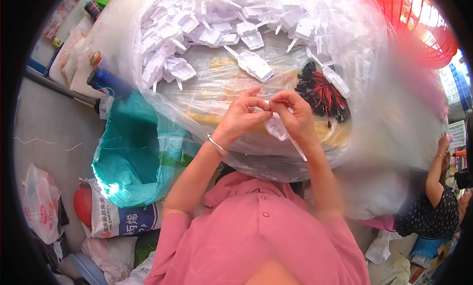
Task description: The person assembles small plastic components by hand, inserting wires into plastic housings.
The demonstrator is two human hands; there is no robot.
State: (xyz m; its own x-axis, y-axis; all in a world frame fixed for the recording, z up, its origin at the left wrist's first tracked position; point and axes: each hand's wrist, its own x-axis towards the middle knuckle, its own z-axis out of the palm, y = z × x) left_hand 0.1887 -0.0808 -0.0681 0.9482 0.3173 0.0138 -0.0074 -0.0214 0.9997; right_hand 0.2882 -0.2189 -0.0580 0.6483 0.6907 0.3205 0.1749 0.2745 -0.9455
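Over the plastic-covered work surface (pixel 207 105), my two hands meet fingertip to fingertip. My right hand (pixel 297 118) is closed on a white plastic part with a thin stem (pixel 277 129), partly hidden behind the fingers. Thumb and forefinger of my left hand (pixel 242 115) pinch together against the right fingertips; whatever they grip is too small to make out. Just beyond the hands lies a similar white plastic part (pixel 254 65). A bundle of black and red wires (pixel 325 95) rests to the right. A large heap of white plastic parts (pixel 197 26) spreads along the far side.
An open teal woven sack (pixel 101 159) stands at the left, with a blue can (pixel 111 82) behind it. A printed white sack (pixel 111 218) and red ball (pixel 83 206) are below. A red mesh basket or fan guard (pixel 428 31) is far right; another person (pixel 428 206) sits at right.
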